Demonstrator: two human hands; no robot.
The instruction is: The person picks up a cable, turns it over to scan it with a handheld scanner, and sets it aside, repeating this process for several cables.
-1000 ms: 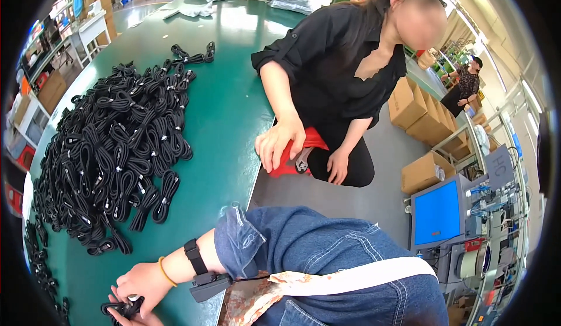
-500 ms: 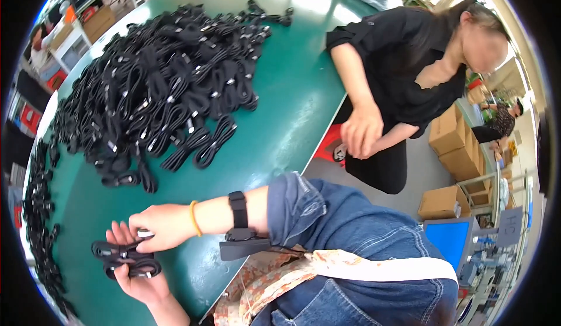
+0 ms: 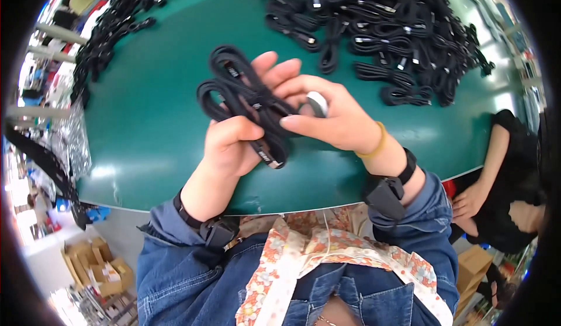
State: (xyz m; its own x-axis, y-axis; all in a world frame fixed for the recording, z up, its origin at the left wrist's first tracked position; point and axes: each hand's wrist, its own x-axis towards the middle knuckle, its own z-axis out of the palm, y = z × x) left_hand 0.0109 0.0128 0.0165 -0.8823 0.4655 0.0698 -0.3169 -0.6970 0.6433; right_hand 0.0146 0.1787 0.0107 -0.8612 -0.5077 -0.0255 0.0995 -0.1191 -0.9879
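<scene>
In the head view, the looped cables [image 3: 257, 101] are held above the green table [image 3: 146, 121], and holding them well would seem to call for steady left-thumb pressure near the tied middle, so that the loops do not slip out or fan apart. The right hand [image 3: 339, 115] would do best to work lightly at the near side, without tugging a plug through its loop; the metal plug [image 3: 274, 163] at the lower end looks easy to snag. As for position, the cables lie across the left hand [image 3: 228, 148], its thumb pressing down on them and its fingers apparently passing beneath, two tips showing past the far side. The right thumb tip meets their right edge; that thumb and forefinger stand apart, with a small white thing [image 3: 317, 103] between, and whether they pinch anything I cannot tell. The pile [image 3: 385, 42] lies beyond, well apart.
</scene>
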